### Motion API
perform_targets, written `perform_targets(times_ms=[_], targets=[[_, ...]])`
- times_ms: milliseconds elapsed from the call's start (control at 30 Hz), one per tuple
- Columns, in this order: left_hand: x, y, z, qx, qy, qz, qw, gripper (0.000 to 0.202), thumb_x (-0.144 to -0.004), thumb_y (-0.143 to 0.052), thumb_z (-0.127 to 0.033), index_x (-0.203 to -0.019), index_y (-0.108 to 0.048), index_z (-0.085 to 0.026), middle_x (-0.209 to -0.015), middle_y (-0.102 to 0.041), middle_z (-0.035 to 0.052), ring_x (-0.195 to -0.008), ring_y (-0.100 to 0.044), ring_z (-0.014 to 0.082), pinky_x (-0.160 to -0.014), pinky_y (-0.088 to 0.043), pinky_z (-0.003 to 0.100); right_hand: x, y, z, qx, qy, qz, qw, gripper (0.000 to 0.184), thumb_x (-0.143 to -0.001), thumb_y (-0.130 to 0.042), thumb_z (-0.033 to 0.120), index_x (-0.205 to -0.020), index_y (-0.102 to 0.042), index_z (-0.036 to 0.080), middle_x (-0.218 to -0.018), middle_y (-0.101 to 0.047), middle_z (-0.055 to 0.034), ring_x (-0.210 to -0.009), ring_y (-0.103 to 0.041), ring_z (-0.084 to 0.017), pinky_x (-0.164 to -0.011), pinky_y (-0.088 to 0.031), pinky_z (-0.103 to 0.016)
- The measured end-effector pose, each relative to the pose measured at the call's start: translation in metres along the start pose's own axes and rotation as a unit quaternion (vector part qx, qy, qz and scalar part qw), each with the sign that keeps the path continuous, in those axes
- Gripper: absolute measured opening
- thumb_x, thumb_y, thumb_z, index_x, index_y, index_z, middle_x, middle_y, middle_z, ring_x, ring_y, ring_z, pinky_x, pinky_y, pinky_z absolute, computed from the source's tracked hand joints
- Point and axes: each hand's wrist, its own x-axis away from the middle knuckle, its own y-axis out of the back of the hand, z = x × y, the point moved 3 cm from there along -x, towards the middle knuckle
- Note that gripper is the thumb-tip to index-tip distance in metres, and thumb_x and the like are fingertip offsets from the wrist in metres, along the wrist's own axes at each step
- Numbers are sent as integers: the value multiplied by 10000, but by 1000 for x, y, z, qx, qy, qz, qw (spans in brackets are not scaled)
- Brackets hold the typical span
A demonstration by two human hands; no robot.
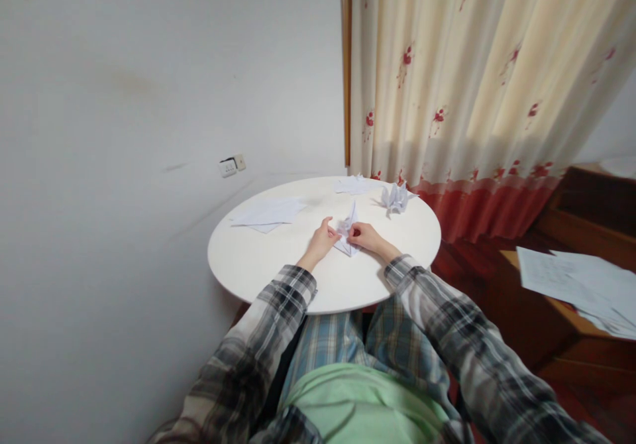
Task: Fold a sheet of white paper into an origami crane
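Note:
A partly folded piece of white paper [351,248] rests on the round white table [278,258], one pointed flap standing up. On its left side, my left hand [322,240] pinches an edge between thumb and fingers. From the right, my right hand [366,234] grips the paper with curled fingers. Part of the fold between the hands is hidden by my fingers. Beyond my right hand sits a cluster of folded white paper shapes [396,198] with pointed tips.
Flat white sheets [271,213] lie at the table's left, and more paper [355,184] lies at the back. A wall [124,232] borders the left side. Printed papers [571,278] cover a wooden surface at right, near a floral curtain [447,86].

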Motion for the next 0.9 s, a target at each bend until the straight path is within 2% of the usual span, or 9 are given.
perform_targets(times_ms=[100, 200, 400, 633, 900], targets=[[-3, 3, 6, -39, 5, -24, 999, 577, -656, -657, -179, -1180, -418, -143, -818, -590, 26, -718, -559, 141, -702, -454, 282, -1, -1, 0, 8, -1, 3, 1000, 50, -599, -569, 121, -572, -530, 138, -547, -506, 40, -525, -438, -75, -531, -318, -191], [-5, 2, 11, -72, -6, -32, 997, 576, -604, -712, -209, -1130, -481, -161, -945, -609, 64, -861, -572, 180, -787, -448, 315, 0, -1, 1, 9, 1, 2, 1000, 50, -597, -569, 119, -573, -530, 137, -555, -509, 39, -530, -441, -76, -534, -321, -192], [-8, -3, 16, -102, -36, 15, 994, 383, -634, -693, -267, -992, -602, -165, -997, -640, 72, -935, -571, 209, -866, -420, 344, 0, -1, 0, -7, 15, -2, 1000, 51, -605, -579, 141, -584, -533, 136, -548, -508, 38, -530, -433, -79, -532, -318, -194], [-9, -4, 17, -135, -47, 26, 989, 378, -659, -664, -296, -1007, -607, -158, -1014, -638, 73, -941, -567, 212, -876, -416, 340, -2, -4, -5, -20, 26, 0, 999, 65, -622, -590, 177, -623, -541, 134, -578, -518, 27, -550, -438, -85, -543, -326, -197], [-7, -3, 14, -134, -37, 49, 989, 551, -626, -674, -359, -1120, -547, -151, -1122, -590, 95, -1036, -529, 233, -919, -394, 352, -1, -4, -5, -20, 19, -4, 1000, 63, -612, -589, 173, -621, -539, 136, -575, -519, 30, -549, -438, -86, -541, -326, -196]])
